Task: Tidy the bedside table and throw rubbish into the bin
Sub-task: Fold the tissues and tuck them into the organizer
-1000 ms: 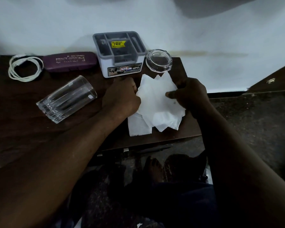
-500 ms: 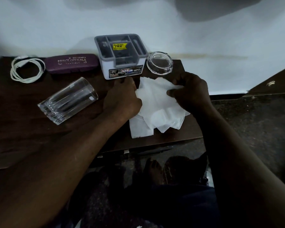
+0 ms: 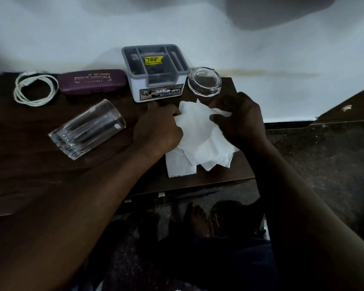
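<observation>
Both hands were closed on the loose white tissues [image 3: 200, 135], which lay in a crumpled heap near the right end of the counter [image 3: 25, 164], towards its front edge. The left hand [image 3: 158, 129] pinched the heap's left side, knuckles up, while the right hand [image 3: 237, 120] had its fingers curled over the upper right corner of the paper, gathering it inward. The tissues sat directly between the two hands, so neither had to reach; the heap's longer axis ran from the back of the counter towards the front, with a loose flap trailing nearest the front edge, below both grips. That flap was probably the part most likely to be left behind when the bundle was lifted. No bin was in view, so which way the rubbish had to travel could not be told. Behind the hands stood a grey-and-white organiser box [image 3: 156, 74] and a clear round lid [image 3: 204, 81], just beside the tissues' far edge; a drinking glass [image 3: 86, 129] lay on its side to the left, well clear.
</observation>
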`<state>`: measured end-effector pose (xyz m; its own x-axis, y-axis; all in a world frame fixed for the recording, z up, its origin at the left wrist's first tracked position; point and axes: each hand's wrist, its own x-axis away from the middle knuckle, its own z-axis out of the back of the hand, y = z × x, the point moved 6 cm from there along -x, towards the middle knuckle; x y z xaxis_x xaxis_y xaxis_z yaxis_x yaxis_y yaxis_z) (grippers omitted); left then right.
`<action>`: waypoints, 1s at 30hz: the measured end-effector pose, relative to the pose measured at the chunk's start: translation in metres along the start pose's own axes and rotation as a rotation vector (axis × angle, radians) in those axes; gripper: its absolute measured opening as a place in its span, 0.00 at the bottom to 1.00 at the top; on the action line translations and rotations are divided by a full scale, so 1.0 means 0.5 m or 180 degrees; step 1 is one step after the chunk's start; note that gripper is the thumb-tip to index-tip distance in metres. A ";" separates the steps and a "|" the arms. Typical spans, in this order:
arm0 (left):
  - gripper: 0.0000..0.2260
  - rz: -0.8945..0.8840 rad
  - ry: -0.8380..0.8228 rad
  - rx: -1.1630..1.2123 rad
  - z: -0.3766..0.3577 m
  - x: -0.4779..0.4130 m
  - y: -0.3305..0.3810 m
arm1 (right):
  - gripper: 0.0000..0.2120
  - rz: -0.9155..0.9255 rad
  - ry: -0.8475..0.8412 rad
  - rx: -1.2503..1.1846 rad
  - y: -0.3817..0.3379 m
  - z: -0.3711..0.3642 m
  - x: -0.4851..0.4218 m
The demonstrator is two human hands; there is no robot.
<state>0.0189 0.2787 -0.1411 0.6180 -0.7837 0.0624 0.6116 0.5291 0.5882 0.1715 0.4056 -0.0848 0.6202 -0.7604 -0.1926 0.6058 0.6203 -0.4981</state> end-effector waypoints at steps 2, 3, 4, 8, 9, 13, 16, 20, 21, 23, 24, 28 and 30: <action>0.18 0.0027 0.0002 0.0021 0.001 0.002 0.000 | 0.08 0.0042 0.0128 0.0022 -0.001 0.004 -0.001; 0.16 0.0037 0.0014 0.0018 0.003 0.002 0.000 | 0.07 0.0037 0.0150 0.0016 -0.001 0.007 -0.002; 0.15 0.0045 0.0027 0.0008 0.004 0.003 0.000 | 0.06 0.0032 0.0156 0.0030 -0.003 0.009 -0.002; 0.11 0.0090 0.0061 -0.0070 0.005 0.002 0.001 | 0.04 0.0032 0.0142 0.0081 -0.011 0.009 0.001; 0.11 0.0096 0.0070 -0.0080 0.005 0.002 0.001 | 0.04 -0.0046 0.0091 0.0050 -0.010 0.009 0.001; 0.12 0.0141 0.0086 -0.0059 0.009 0.004 0.002 | 0.00 -0.0225 -0.0448 -0.0451 -0.019 0.006 0.003; 0.14 0.0133 0.0086 -0.0017 0.009 0.004 0.000 | 0.03 -0.0103 -0.0692 -0.0660 -0.035 0.001 0.010; 0.21 0.0062 0.0058 0.0067 0.006 0.004 0.000 | 0.04 -0.0086 -0.0712 -0.0567 -0.028 -0.009 0.010; 0.22 0.0070 0.0042 0.0074 0.006 0.004 0.001 | 0.05 -0.0121 -0.0689 -0.0567 -0.023 -0.011 0.010; 0.24 0.0065 0.0031 0.0050 0.006 0.005 0.003 | 0.07 -0.0192 -0.0712 -0.0621 -0.014 -0.015 0.012; 0.25 0.0045 0.0038 0.0034 0.006 0.006 0.004 | 0.09 -0.0177 -0.0762 -0.0624 -0.012 -0.019 0.013; 0.24 0.0059 0.0015 0.0040 0.004 0.003 0.002 | 0.26 0.0056 -0.0835 -0.0131 -0.008 -0.030 0.015; 0.23 0.0076 0.0014 0.0085 0.003 0.000 -0.001 | 0.41 0.0042 -0.0949 0.0227 -0.002 -0.039 0.016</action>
<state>0.0178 0.2781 -0.1403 0.6345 -0.7695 0.0732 0.5833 0.5388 0.6078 0.1661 0.3954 -0.1024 0.7408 -0.6687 0.0631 0.6236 0.6498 -0.4346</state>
